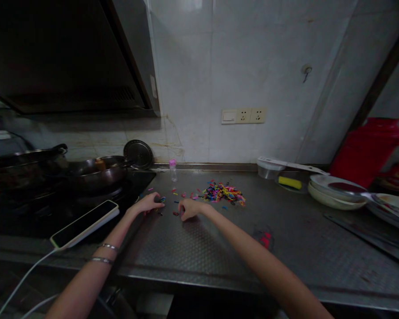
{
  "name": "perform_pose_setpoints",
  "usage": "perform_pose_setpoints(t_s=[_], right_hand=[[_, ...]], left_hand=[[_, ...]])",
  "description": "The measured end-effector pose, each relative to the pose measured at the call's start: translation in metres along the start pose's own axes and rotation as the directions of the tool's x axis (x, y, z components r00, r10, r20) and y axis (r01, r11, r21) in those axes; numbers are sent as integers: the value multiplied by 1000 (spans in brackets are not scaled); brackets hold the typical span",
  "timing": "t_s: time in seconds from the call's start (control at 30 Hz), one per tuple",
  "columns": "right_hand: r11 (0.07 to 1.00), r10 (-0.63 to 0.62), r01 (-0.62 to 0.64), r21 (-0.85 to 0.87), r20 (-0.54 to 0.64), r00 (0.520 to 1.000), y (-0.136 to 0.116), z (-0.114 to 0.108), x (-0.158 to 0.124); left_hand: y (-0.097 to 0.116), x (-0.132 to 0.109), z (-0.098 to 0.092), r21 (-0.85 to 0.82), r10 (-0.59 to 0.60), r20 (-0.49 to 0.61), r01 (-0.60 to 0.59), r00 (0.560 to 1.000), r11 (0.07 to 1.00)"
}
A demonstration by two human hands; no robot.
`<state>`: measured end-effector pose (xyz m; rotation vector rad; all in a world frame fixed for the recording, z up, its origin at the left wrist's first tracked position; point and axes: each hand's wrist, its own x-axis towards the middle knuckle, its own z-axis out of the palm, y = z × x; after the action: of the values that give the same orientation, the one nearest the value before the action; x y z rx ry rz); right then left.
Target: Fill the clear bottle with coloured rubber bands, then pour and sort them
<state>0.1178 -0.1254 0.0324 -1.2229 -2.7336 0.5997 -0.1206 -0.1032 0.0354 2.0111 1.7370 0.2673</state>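
Note:
A pile of small, brightly coloured pieces that look like rubber bands (pixel 223 192) lies on the steel counter (pixel 216 252). Several loose ones are scattered to its left. My left hand (pixel 148 204) is curled at the counter, with a few dark, green and blue bands showing at its fingertips. Just left of the pile, my right hand (pixel 189 208) points down with its fingers pinched together at the surface. Whatever is between those fingers is hidden. A small clear bottle with a pink cap (pixel 173 170) stands upright behind the two hands.
At left, a phone with a cable (pixel 84 223) lies by the stove, where pans (pixel 98 175) stand. Toward the right are a plastic tub (pixel 269 169), a yellow sponge (pixel 290 182), stacked bowls (pixel 335 199), a long dark blade-like object (pixel 369 237) and a red jug (pixel 369 153).

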Motion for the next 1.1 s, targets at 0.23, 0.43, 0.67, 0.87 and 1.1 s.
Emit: perform_pose_setpoints(t_s=[0.23, 0.43, 0.67, 0.87, 1.1], right_hand=[[993, -12, 14, -116, 23, 1000, -14, -2, -5], [996, -32, 24, -82, -94, 995, -10, 6, -9], [958, -2, 57, 282, -191, 982, 29, 0, -21], [949, 202, -60, 310, -452, 869, 87, -50, -52], [957, 210, -278, -83, -463, 861, 148, -69, -87]], left_hand=[[1, 31, -2, -24, -40, 198, 46, 979, 999], [17, 39, -3, -43, -25, 341, 42, 940, 998], [77, 51, 27, -304, 269, 309, -173, 912, 937], [146, 66, 40, -328, 389, 130, -331, 912, 885], [182, 86, 70, 157, 662, -21, -651, 749, 742]])
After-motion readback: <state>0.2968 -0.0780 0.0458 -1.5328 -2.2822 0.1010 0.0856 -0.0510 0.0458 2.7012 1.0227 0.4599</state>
